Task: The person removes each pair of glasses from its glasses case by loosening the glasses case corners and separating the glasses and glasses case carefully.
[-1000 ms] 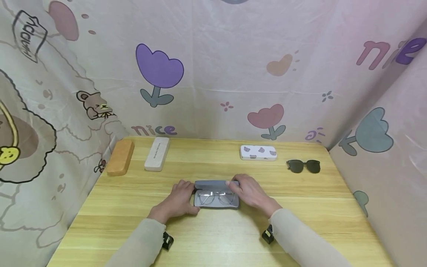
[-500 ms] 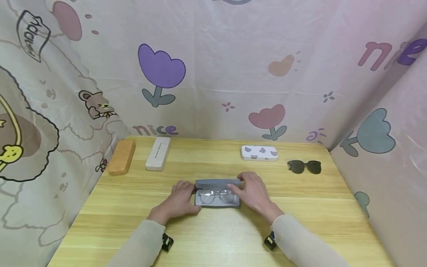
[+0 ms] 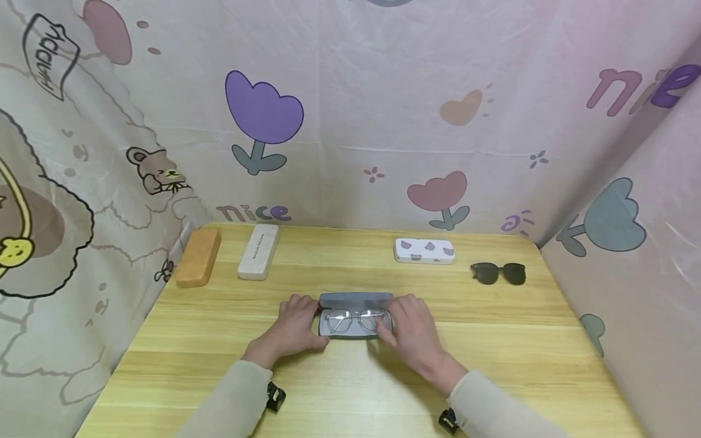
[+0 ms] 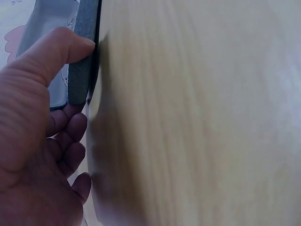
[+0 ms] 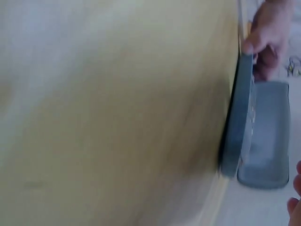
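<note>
A grey-blue glasses case (image 3: 356,334) lies with its lid (image 3: 356,298) raised in the middle of the table. Inside rest thin-framed clear glasses (image 3: 339,321). My left hand (image 3: 296,326) grips the case's left end; in the left wrist view its thumb (image 4: 66,44) presses the front edge and curled fingers lie at the end. My right hand (image 3: 416,331) is over the right end, with its thumb (image 3: 386,334) in front of the right lens. In the right wrist view, fingertips (image 5: 295,205) at the picture's edge are apart from the case and hold nothing.
Toward the back left lie an orange case (image 3: 198,258) and an off-white case (image 3: 259,252). At the back right are a white patterned case (image 3: 424,250) and black sunglasses (image 3: 486,274). Printed curtains (image 3: 339,109) surround the wooden table (image 3: 350,395).
My right hand has left the lid's right corner and come down and toward me, its thumb now over the right lens. The left hand keeps its hold; the case has barely moved.
</note>
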A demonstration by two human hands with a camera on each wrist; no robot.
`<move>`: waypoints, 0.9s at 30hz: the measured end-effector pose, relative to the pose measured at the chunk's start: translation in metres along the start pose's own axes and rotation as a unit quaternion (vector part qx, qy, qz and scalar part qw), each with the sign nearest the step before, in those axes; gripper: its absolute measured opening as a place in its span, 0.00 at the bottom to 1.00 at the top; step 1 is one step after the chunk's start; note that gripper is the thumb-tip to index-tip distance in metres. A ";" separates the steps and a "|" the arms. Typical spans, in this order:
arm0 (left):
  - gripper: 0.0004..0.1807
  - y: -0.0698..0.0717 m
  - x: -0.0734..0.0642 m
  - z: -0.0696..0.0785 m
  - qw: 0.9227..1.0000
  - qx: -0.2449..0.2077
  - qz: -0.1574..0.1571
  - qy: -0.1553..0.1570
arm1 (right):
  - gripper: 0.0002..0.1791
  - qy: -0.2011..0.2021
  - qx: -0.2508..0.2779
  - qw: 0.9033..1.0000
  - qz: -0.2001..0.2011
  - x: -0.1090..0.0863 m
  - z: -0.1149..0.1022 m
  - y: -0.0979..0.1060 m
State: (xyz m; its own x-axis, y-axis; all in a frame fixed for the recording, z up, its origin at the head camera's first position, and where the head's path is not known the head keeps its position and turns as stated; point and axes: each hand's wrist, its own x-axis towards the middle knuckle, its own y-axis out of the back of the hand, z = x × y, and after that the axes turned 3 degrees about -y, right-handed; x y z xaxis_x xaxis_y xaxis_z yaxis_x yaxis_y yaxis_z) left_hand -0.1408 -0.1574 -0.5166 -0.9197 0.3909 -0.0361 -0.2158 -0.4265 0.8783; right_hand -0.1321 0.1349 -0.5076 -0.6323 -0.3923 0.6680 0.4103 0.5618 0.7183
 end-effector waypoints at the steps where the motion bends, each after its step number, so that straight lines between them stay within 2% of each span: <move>1: 0.44 0.000 0.000 0.000 1.000 0.000 -0.001 0.001 | 0.13 0.016 -0.005 1.000 0.006 0.000 -0.002 -0.002; 6: 0.45 0.001 0.001 0.001 1.000 0.001 -0.006 0.007 | 0.07 0.056 -0.033 0.998 0.006 0.001 -0.010 -0.014; 11: 0.46 0.000 0.001 0.000 1.000 0.006 -0.005 0.009 | 0.04 0.074 -0.076 0.994 -0.027 0.006 -0.017 -0.024; 18: 0.45 -0.001 0.002 -0.002 1.000 0.009 0.001 0.002 | 0.06 0.072 -0.155 0.981 -0.095 0.011 -0.032 -0.034; 27: 0.46 -0.001 0.002 -0.001 1.000 0.005 0.001 0.004 | 0.11 0.055 -0.236 0.963 -0.118 0.014 -0.045 -0.041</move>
State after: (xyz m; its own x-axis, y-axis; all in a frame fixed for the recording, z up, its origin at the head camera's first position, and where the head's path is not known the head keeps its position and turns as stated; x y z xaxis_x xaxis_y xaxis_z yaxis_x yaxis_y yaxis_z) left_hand -0.1432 -0.1572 -0.5184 -0.9225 0.3840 -0.0382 -0.2110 -0.4191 0.8831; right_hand -0.1283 0.0732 -0.5190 -0.6823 -0.5572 0.4733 0.5325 0.0649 0.8440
